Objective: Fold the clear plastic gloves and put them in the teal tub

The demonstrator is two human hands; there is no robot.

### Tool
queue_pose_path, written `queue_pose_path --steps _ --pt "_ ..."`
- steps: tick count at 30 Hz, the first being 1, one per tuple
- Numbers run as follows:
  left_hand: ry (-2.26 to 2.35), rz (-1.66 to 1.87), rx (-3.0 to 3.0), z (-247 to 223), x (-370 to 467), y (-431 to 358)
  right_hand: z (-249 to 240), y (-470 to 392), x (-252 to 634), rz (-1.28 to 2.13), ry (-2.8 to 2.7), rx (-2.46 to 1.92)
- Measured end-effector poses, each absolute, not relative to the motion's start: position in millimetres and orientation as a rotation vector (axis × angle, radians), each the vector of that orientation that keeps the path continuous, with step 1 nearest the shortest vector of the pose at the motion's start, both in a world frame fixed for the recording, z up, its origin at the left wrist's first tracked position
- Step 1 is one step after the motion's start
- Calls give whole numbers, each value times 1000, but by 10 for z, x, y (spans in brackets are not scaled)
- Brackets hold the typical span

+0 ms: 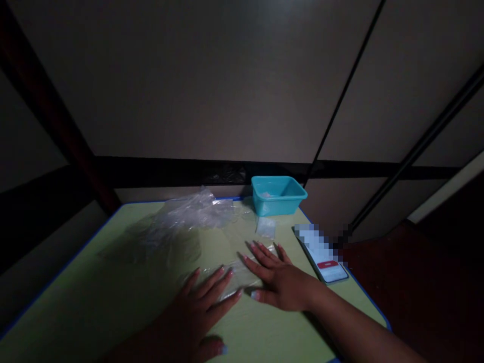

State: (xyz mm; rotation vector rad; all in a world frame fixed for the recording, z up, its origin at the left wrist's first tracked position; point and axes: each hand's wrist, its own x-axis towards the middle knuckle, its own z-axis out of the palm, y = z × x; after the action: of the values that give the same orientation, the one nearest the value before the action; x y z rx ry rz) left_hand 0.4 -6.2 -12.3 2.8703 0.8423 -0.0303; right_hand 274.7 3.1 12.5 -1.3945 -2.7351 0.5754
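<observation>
A clear plastic bag (231, 283) lies flat on the light green table under both hands. My left hand (202, 308) rests on its left part, palm down with the fingers spread. On the bag's right part lies my right hand (278, 277), also flat with its fingers apart. Neither hand grips anything. Beyond them, a loose heap of clear plastic bags (185, 217) sits crumpled at the back of the table. A small folded whitish packet (266, 227) lies just past my right fingertips.
A turquoise plastic basket (280, 204) stands at the table's back right, with something pale inside. A phone (333, 272) with a lit, partly blurred screen lies along the right edge. The green table (260, 333) has blue edging. Behind it rises a panelled grey surface (212, 91).
</observation>
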Motion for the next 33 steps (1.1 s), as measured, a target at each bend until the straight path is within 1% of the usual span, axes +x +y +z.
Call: queue_pose_path --steps 3,6,9,12,14,20,25,33 --pt "822 -6 2951 -78 -16 -68 159 69 2775 412 -2546 -1477" --pt "861 210 3047 -40 -47 -35 176 107 2780 246 -2366 -1618" --pt "880 393 3099 -31 -63 19 153 154 2775 162 -2325 -1709" --pt "697 372 3132 -63 -68 78 106 209 2789 109 -2264 -1830" --pt "628 384 3107 -103 -75 115 83 241 2806 94 -2222 -1885" --pt "806 579 2891 -208 -104 185 47 289 2831 108 -2230 -1887" --pt "723 565 2882 -185 -80 176 1 307 2830 173 -2250 -1851" --pt "606 439 2864 -84 -20 163 9 359 2817 275 -2265 -1799"
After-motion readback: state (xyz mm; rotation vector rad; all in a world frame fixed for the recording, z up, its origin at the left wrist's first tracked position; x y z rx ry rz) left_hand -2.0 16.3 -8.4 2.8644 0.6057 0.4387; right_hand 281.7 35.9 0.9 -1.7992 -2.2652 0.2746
